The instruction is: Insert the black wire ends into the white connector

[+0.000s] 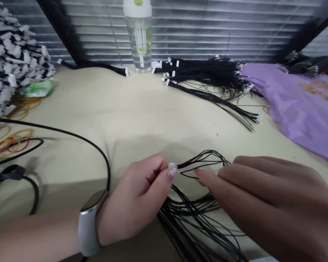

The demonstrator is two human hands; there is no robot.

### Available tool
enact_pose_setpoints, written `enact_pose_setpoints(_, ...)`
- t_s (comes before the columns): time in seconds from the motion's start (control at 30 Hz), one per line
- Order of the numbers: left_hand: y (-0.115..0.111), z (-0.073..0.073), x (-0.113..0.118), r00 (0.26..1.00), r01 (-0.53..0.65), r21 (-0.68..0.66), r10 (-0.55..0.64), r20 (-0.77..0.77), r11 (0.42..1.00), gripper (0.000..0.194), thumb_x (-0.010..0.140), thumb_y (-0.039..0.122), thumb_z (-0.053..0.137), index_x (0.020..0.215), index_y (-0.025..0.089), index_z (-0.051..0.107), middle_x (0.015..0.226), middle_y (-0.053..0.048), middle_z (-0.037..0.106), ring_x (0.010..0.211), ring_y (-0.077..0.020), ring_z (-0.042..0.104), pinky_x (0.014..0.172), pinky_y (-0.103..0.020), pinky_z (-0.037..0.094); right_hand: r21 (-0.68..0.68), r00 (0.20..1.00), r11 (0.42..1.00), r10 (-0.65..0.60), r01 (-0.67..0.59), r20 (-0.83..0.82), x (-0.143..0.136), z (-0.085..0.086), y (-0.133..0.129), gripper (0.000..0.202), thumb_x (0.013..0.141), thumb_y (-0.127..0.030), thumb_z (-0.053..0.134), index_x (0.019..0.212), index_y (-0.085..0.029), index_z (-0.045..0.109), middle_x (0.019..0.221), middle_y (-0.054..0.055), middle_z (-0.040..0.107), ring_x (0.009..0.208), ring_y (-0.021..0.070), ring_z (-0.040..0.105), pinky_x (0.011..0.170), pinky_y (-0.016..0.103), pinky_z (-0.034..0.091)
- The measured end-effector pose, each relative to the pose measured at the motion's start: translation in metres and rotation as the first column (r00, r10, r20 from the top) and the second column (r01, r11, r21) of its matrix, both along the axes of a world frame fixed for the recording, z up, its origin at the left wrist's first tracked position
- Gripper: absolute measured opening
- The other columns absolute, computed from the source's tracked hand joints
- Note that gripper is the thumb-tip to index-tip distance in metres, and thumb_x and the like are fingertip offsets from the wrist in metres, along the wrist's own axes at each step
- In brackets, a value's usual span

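1. A small white plug is held just above the table, pinched between the thumb and finger of the left hand.
2. Several black wires are seen running into the plug, while a single wire with a pale tip lies outside it, beside the left thumbnail. The plug is judged part-filled, this wire not yet being seated.
3. The single wire appears to be gripped by the closed fingertips of the right hand, though the contact is partly hidden.
4. Below the hands, a loose bunch is spread; its ends cannot be made out.
5. Farther back, a bundle is laid with loose ends at its right, and is judged unfinished. Behind it, similar cables are heaped in a pile.
6. Clear liquid is held in an upright bottle; something green is contained in a plastic packet. Rubber bands are scattered on a purple sheet.
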State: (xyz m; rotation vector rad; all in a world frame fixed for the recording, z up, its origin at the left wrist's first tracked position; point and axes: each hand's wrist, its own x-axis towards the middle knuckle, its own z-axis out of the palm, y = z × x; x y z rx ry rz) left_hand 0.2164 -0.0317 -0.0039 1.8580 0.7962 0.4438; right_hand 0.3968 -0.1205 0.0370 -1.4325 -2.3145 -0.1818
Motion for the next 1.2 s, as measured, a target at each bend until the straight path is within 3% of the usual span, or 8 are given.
enact_pose_setpoints(0.23, -0.0003, -0.0006, -0.0012, 1.0, 0.002, -0.005, -0.002, -0.01, 1.0, 0.038, 0.093, 0.037, 0.036, 0.06, 0.016, 0.03, 0.056, 0.005, 0.028, 0.052, -0.0059, 0.026, 0.045, -0.018, 0.026, 0.013, 1.0, 1.0, 0.015, -0.015, -0.01, -0.0009, -0.0017, 0.0014, 0.024, 0.085, -0.007, 0.043, 0.062, -0.015, 0.045, 0.061, 0.001, 0.054, 0.053, 0.0104, 0.038, 0.05, 0.03, 0.023)
enact_pose_setpoints(0.43, -0.0006, -0.0001, -0.0006, 1.0, -0.012, -0.016, 0.012, -0.01, 1.0, 0.038, 0.092, 0.037, 0.037, 0.06, 0.016, 0.031, 0.056, 0.005, 0.028, 0.052, -0.006, 0.026, 0.046, -0.018, 0.027, 0.019, 0.999, 1.0, 0.015, -0.016, 0.028, -0.0001, -0.0019, -0.0008, 0.017, 0.083, -0.009, 0.045, 0.07, -0.015, 0.054, 0.059, 0.0, 0.053, 0.052, 0.0111, 0.038, 0.05, 0.03, 0.021)
enact_pose_setpoints(0.6, -0.0013, -0.0009, 0.0009, 0.999, -0.018, -0.037, 0.017, -0.027, 0.999, 0.038, 0.092, 0.038, 0.036, 0.061, 0.016, 0.031, 0.057, 0.005, 0.028, 0.053, -0.0062, 0.027, 0.046, -0.018, 0.027, 0.03, 0.999, 0.999, 0.034, -0.034, 0.014, -0.0004, -0.0015, 0.0005, 0.018, 0.081, -0.007, 0.047, 0.065, -0.014, 0.049, 0.07, 0.001, 0.061, 0.055, 0.0112, 0.041, 0.051, 0.03, 0.024)
enact_pose_setpoints(0.77, -0.0001, -0.0012, 0.0006, 0.999, -0.025, -0.055, 0.024, -0.027, 0.998, 0.039, 0.092, 0.039, 0.036, 0.061, 0.016, 0.03, 0.057, 0.005, 0.027, 0.053, -0.0064, 0.025, 0.045, -0.019, 0.026, 0.033, 1.0, 0.999, 0.027, -0.027, 0.003, 0.001, -0.005, -0.0008, 0.011, 0.083, -0.008, 0.047, 0.075, -0.014, 0.052, 0.068, 0.001, 0.059, 0.055, 0.0107, 0.04, 0.051, 0.03, 0.023)
enact_pose_setpoints(1.2, 0.0039, 0.0003, -0.0002, 0.999, 0.042, -0.167, -0.046, -0.019, 0.985, 0.038, 0.093, 0.04, 0.034, 0.063, 0.017, 0.032, 0.058, 0.005, 0.029, 0.054, -0.0072, 0.028, 0.048, -0.021, 0.028, 0.078, 0.999, 0.996, 0.042, -0.044, 0.024, 0.0035, -0.0063, 0.0036, 0.012, 0.084, -0.007, 0.047, 0.078, -0.01, 0.056, 0.07, 0.003, 0.059, 0.055, 0.0095, 0.04, 0.05, 0.029, 0.023)
